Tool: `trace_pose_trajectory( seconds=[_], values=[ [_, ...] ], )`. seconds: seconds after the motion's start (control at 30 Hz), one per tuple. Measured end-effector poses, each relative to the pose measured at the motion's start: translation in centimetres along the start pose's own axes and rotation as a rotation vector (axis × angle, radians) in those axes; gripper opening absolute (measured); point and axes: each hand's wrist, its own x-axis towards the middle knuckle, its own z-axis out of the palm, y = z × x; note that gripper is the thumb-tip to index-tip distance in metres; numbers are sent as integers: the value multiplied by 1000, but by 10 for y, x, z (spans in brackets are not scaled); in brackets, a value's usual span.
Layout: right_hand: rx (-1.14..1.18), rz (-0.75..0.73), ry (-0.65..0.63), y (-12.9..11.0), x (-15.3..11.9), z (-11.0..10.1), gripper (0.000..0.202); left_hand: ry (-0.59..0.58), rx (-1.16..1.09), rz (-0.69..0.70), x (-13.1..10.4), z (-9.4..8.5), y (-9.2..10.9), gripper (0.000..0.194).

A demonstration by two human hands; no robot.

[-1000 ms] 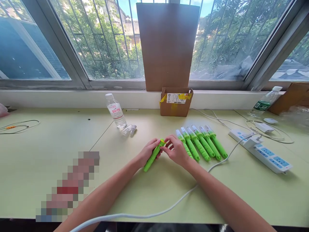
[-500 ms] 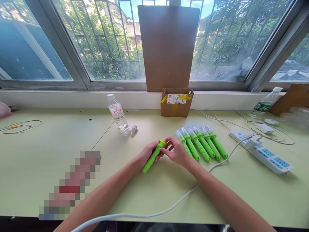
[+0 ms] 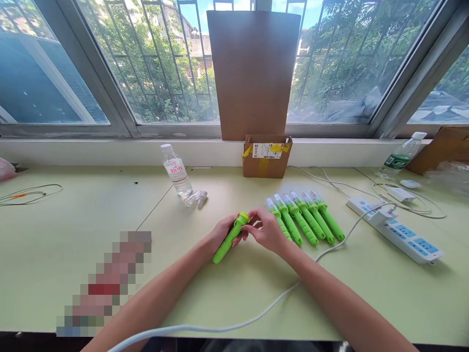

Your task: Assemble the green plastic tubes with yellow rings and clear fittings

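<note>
My left hand (image 3: 224, 231) is wrapped round a green plastic stick handle (image 3: 226, 246), which lies aslant with its wide collar end up and to the right. No clear tip shows on that end. My right hand (image 3: 264, 228) is closed, thumb and fingers pinching at the collar; whatever small part lies between the fingertips is hidden. Just right of this hand, several similar green sticks with clear tips (image 3: 306, 216) lie side by side in a slanted row. Clear plastic caps (image 3: 197, 198) rest on the table beyond my left hand.
A water bottle (image 3: 176, 171) stands behind the caps. At the back are a small cardboard box (image 3: 266, 159) and a tall cardboard sheet (image 3: 254, 73). A power strip (image 3: 397, 230) lies right, its white cable (image 3: 252, 319) crossing beneath my right forearm. Another bottle (image 3: 401, 155) is back right.
Both hands and the green stick handle have shifted very slightly left in view. The grip looks the same, and the other things stay put.
</note>
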Motion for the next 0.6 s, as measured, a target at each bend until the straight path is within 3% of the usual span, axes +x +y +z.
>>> trace_pose_trajectory(
  seconds=[0.17,0.3,0.6],
  values=[
    [-12,-19,19,-1,-3,2,18,-48,28,-19,-2,2,1,53],
    [-17,-56,26,-2,-5,2,15,-26,136,49,-6,6,4,42],
    [-141,-166,157,3,-2,1,14,312,802,302,-7,2,6,40]
  ],
)
